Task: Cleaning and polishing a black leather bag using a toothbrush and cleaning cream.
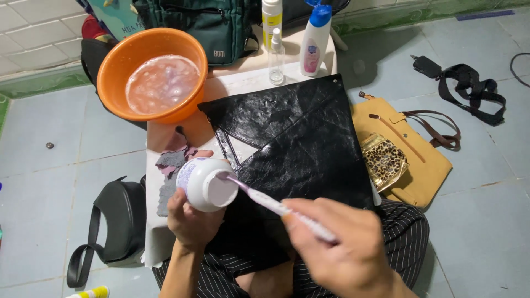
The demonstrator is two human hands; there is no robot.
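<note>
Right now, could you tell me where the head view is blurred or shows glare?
In the head view, the right hand and the toothbrush it holds are smeared by motion; the left hand with the white jar is sharper; the black leather bag shows light glare along its creases.

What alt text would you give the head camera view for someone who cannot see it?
A seated person's left hand tilts a small white jar while the right hand dips a toothbrush into it, above a black leather bag on a low white table. An orange basin of cloudy water and bottles stand behind.
</note>
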